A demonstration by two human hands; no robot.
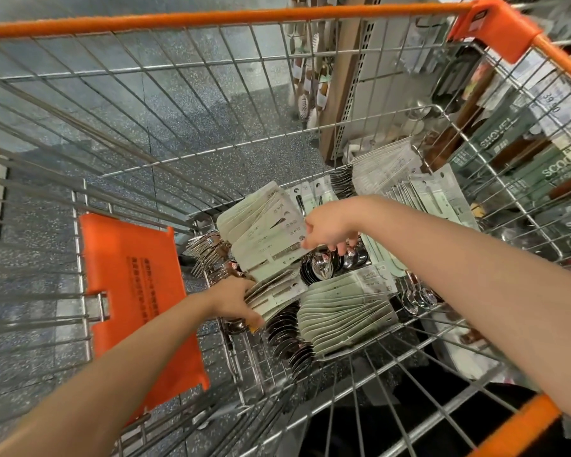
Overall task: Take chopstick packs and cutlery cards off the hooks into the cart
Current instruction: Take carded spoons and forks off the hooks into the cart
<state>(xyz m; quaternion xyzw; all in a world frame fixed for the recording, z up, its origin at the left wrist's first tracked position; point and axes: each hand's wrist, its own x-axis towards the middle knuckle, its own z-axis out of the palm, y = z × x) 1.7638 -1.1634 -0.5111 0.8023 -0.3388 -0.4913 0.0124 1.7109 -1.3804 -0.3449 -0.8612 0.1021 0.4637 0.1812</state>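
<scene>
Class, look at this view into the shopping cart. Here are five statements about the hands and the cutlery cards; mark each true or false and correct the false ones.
1. Both hands are reaching down inside the cart. True.
2. The left hand grips a fanned stack of cutlery cards. True.
3. The cart holds no goods yet. False: several stacks of carded spoons and forks already lie on its floor, such as the stack of spoon cards nearest the camera.
4. The right hand rests on the cart's orange rim. False: it is low in the basket, at the upper edge of the fanned stack.
5. The folded child seat flap is orange. True.
</scene>
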